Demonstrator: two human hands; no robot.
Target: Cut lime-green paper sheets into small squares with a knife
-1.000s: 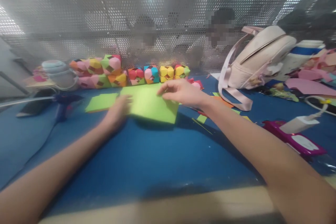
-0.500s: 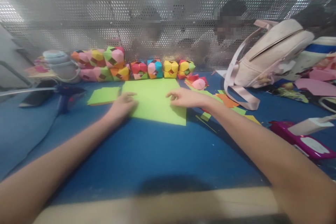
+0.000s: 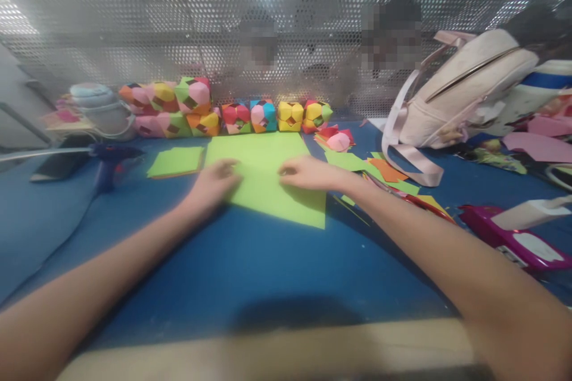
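Observation:
A large lime-green sheet of paper (image 3: 268, 190) lies on the blue table, turned a little, its near right corner pointing toward me. My left hand (image 3: 217, 181) rests over its left side, fingers loosely bent and somewhat blurred. Over the right part of the same sheet is my right hand (image 3: 310, 172), its fingers curled with a small gap between thumb and forefinger. Neither hand visibly pinches an edge. Left of the sheet sits a stack of smaller green paper pieces (image 3: 175, 162). Red-handled scissors (image 3: 431, 207) show partly behind my right forearm.
Folded paper blocks (image 3: 290, 116) line the back before a perforated metal panel. At left lies a blue glue gun (image 3: 109, 161). Paper scraps (image 3: 386, 170), a pale backpack (image 3: 465, 89) and a magenta device (image 3: 527, 244) occupy the right side. Blurred people appear behind the panel.
The large green sheet has turned slightly, its near right corner coming closer to me and rightward. Both hands have shifted a little. More of the scissors shows beside my right forearm.

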